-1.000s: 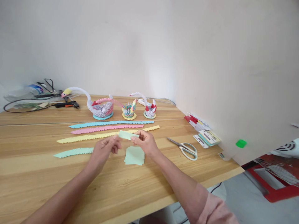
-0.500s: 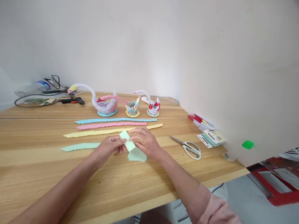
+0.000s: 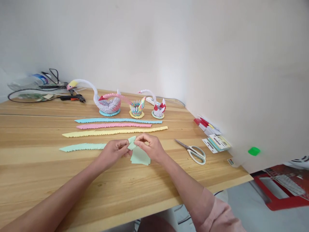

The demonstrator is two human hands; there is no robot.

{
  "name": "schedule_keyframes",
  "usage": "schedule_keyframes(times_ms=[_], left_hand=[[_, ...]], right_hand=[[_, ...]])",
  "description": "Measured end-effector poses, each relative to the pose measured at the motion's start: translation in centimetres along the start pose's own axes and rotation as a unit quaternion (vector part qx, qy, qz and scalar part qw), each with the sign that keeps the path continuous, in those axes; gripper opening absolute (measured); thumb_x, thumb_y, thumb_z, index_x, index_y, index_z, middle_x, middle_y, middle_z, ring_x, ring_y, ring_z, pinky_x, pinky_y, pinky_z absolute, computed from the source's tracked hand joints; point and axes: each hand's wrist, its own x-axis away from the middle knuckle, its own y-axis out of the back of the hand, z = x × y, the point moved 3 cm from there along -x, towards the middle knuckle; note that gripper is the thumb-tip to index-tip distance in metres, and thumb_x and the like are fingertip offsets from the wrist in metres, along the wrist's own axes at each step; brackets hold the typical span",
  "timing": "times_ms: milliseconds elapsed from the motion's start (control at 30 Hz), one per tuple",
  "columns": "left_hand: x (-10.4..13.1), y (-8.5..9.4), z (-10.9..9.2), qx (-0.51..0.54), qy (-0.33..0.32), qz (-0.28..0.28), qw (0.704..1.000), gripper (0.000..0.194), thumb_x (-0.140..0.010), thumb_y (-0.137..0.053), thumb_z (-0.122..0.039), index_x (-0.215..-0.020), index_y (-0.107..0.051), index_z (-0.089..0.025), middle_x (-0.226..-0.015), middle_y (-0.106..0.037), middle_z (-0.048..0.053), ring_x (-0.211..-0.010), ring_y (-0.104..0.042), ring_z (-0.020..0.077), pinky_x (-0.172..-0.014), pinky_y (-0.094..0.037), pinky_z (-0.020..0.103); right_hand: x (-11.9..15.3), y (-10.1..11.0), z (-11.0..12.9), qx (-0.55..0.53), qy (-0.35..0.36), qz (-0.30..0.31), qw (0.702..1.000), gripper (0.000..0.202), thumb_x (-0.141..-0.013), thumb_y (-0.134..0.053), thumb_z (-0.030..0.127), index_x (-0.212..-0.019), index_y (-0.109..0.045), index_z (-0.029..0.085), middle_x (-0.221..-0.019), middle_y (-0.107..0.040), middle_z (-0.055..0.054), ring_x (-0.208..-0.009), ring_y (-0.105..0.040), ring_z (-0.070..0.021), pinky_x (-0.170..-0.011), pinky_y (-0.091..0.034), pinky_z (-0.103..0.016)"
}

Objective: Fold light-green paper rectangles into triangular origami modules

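Observation:
A small light green paper (image 3: 132,142), bent over, is held up between both hands. My left hand (image 3: 117,149) pinches its left side, with the fingers closed. The thumb and fingers of my right hand (image 3: 149,145) close on its right side. Just below lies a stack of light green paper pieces (image 3: 140,156) on the wooden table (image 3: 101,190). A pleated green strip (image 3: 83,147) runs left from beside my left hand. Beyond it lie a yellow strip (image 3: 108,131), a pink strip (image 3: 113,125) and a blue strip (image 3: 118,120).
Three paper swans stand at the back, one large (image 3: 108,106), one multicoloured (image 3: 136,108), one small (image 3: 159,110). Scissors (image 3: 193,152) and paper packs (image 3: 218,142) lie at the right. Black tools (image 3: 72,97) and a plastic bottle (image 3: 29,81) are at the back left.
The green paper, flat before, is now bent over into a smaller shape. My right fingers have closed on it. The view has shifted slightly.

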Motion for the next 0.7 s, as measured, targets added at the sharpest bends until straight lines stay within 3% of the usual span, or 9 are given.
schedule_keyframes(times_ms=[167, 300, 367, 500, 700], left_hand=[[-0.2, 0.3, 0.3, 0.099, 0.037, -0.014, 0.994, 0.030, -0.077, -0.053, -0.039, -0.058, -0.061, -0.017, -0.060, -0.064, 0.001, -0.055, -0.052, 0.0126, -0.059, -0.042, 0.025], [-0.3, 0.4, 1.0, 0.203, 0.051, -0.024, 0.978, 0.028, -0.078, -0.056, -0.036, -0.057, -0.059, -0.017, -0.059, -0.062, 0.000, -0.053, -0.050, 0.0108, -0.057, -0.041, 0.023], [-0.3, 0.3, 1.2, 0.219, 0.058, -0.025, 0.974, 0.029, -0.078, -0.056, -0.035, -0.056, -0.058, -0.017, -0.057, -0.060, 0.000, -0.052, -0.049, 0.0105, -0.055, -0.040, 0.022], [-0.2, 0.0, 0.9, 0.162, 0.051, -0.010, 0.985, 0.030, -0.079, -0.054, -0.035, -0.056, -0.058, -0.017, -0.056, -0.059, -0.001, -0.053, -0.048, 0.0108, -0.056, -0.039, 0.023], [0.2, -0.3, 0.4, -0.027, -0.014, 0.013, 0.999, 0.021, -0.077, -0.047, -0.024, -0.061, -0.058, -0.018, -0.059, -0.057, -0.002, -0.058, -0.047, 0.0122, -0.058, -0.037, 0.023]], right_hand=[[0.0, 0.6, 0.3, 0.033, 0.055, 0.012, 0.998, 0.019, -0.079, -0.060, 0.027, -0.097, -0.063, 0.020, -0.092, -0.066, -0.003, -0.082, -0.061, -0.0133, -0.076, -0.047, -0.025], [0.1, 0.9, 0.5, 0.049, 0.106, 0.046, 0.992, 0.023, -0.088, -0.043, 0.015, -0.097, -0.063, 0.021, -0.100, -0.066, -0.005, -0.092, -0.060, -0.0129, -0.082, -0.046, -0.027], [0.1, 1.0, 0.5, 0.051, 0.111, 0.050, 0.991, 0.023, -0.088, -0.043, 0.015, -0.098, -0.063, 0.021, -0.099, -0.066, -0.005, -0.092, -0.061, -0.0132, -0.082, -0.046, -0.027], [0.0, 0.8, 0.6, 0.031, 0.099, 0.041, 0.994, 0.009, -0.081, -0.057, 0.020, -0.085, -0.066, 0.020, -0.088, -0.067, -0.003, -0.084, -0.061, -0.0141, -0.078, -0.046, -0.026], [-0.1, 0.3, 0.0, -0.073, -0.026, -0.012, 0.997, 0.010, -0.076, -0.063, 0.026, -0.073, -0.063, 0.017, -0.084, -0.066, -0.003, -0.079, -0.060, -0.0136, -0.074, -0.046, -0.025]])
